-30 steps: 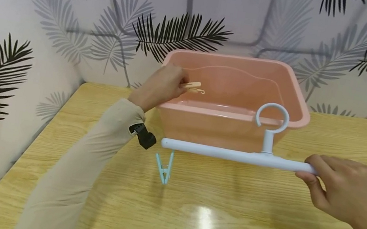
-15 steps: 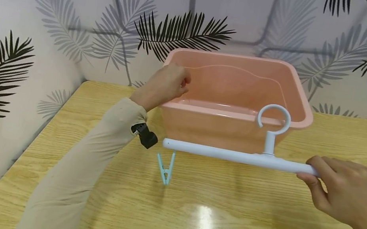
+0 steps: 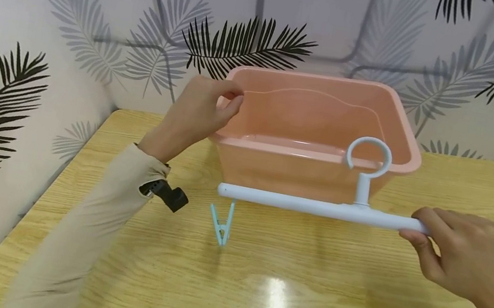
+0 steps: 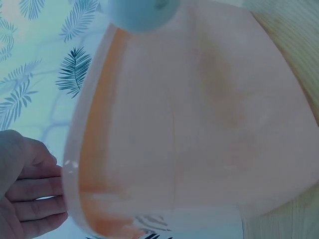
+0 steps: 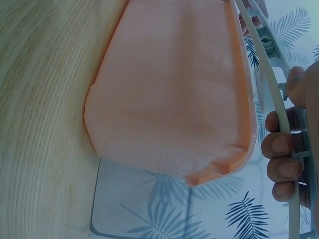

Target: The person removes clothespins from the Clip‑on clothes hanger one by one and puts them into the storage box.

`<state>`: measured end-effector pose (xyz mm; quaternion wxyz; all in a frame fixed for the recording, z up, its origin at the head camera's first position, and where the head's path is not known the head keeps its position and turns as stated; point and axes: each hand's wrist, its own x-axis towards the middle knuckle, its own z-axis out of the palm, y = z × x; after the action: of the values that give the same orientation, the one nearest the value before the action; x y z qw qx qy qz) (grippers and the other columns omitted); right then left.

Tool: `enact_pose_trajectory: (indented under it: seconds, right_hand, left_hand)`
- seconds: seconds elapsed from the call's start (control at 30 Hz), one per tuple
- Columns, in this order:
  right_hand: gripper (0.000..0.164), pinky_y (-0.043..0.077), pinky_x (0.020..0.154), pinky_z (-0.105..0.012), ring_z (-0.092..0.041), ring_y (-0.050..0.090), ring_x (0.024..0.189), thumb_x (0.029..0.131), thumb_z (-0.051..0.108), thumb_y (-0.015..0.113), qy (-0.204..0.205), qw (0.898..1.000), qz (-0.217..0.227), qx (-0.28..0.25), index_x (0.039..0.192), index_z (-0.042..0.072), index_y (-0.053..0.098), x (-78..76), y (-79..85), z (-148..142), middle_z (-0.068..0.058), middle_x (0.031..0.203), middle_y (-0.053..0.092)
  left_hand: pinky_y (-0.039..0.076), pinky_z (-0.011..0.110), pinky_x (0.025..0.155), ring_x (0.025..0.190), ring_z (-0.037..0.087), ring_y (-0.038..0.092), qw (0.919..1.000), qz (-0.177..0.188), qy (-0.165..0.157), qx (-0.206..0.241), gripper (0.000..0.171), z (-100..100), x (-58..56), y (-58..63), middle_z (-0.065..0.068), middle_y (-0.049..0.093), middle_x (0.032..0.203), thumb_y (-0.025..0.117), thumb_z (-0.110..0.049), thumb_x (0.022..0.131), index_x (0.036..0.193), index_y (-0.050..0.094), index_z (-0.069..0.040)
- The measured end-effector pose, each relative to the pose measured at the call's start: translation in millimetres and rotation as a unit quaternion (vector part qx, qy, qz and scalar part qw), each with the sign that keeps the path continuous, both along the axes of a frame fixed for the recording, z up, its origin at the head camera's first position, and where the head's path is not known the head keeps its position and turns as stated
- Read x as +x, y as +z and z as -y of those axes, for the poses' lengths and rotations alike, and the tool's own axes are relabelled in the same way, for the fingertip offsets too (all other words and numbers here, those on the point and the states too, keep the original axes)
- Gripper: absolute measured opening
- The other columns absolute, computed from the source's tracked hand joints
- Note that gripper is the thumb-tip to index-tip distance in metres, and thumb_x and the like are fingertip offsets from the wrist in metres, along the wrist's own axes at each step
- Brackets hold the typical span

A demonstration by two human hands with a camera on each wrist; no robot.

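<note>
In the head view my right hand grips a pale blue-white hanger by its right half. The hanger's bar lies level in front of the tub, with its ring-shaped hook pointing up. In the right wrist view, curled fingers wrap round the hanger's rail. A light blue clip shows just below the bar's left end; how it is held there cannot be seen. Over the left rim of a pink tub is my left hand, holding nothing, its fingers fairly straight in the left wrist view.
The tub stands at the back of a wood-grain table. Behind it and at the left rise walls with a leaf pattern. The near front wall hides part of the tub's floor.
My left hand has let go of a cream clothespin inside the tub and moved up and left to its rim. The clothespin is out of sight. My right hand and the hanger barely moved.
</note>
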<state>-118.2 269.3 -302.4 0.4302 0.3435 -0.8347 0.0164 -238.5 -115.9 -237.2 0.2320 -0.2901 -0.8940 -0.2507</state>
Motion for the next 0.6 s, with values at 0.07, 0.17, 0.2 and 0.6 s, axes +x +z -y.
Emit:
enact_pose_trajectory:
  seconds: [0.07,0.17,0.2,0.6]
  right_hand:
    - [0.059,0.014,0.033,-0.024,-0.006,0.022,0.039,0.101,0.054,0.027,0.001,1.000,-0.001,0.001,0.071,0.011,0.053,-0.8,0.1,1.0,0.008,0.050,0.036]
    - [0.058,0.013,0.034,-0.023,-0.006,0.021,0.039,0.102,0.053,0.026,0.004,1.000,-0.001,0.004,0.072,0.010,0.052,-2.1,1.4,2.7,0.008,0.050,0.035]
    - [0.058,0.013,0.034,-0.023,-0.005,0.021,0.039,0.102,0.053,0.026,0.006,1.000,-0.001,0.006,0.072,0.010,0.052,-2.5,2.1,3.3,0.008,0.050,0.035]
    - [0.058,0.013,0.035,-0.023,-0.005,0.020,0.040,0.102,0.052,0.027,0.016,1.000,-0.012,0.006,0.070,0.011,0.051,-4.8,11.9,16.9,0.007,0.050,0.033]
  left_hand:
    - [0.049,0.032,0.072,0.075,0.022,0.066,1.0000,-0.004,-0.002,0.001,0.019,6.8,8.1,1.1,0.011,0.073,0.094,0.056,-0.010,0.094,0.096,0.073,-0.001]
    - [0.050,0.034,0.080,0.085,0.021,0.068,0.9997,-0.019,-0.008,0.009,0.018,15.5,20.1,1.9,0.010,0.073,0.094,0.057,-0.010,0.093,0.097,0.073,-0.001]
    - [0.050,0.034,0.080,0.085,0.020,0.067,0.9995,-0.026,-0.010,0.015,0.018,18.1,24.3,1.8,0.009,0.073,0.094,0.057,-0.010,0.093,0.097,0.073,-0.001]
    - [0.051,0.035,0.080,0.090,0.016,0.068,0.9960,0.050,0.001,0.074,0.023,46.1,86.2,-16.9,0.004,0.074,0.097,0.059,-0.022,0.097,0.107,0.073,-0.007]
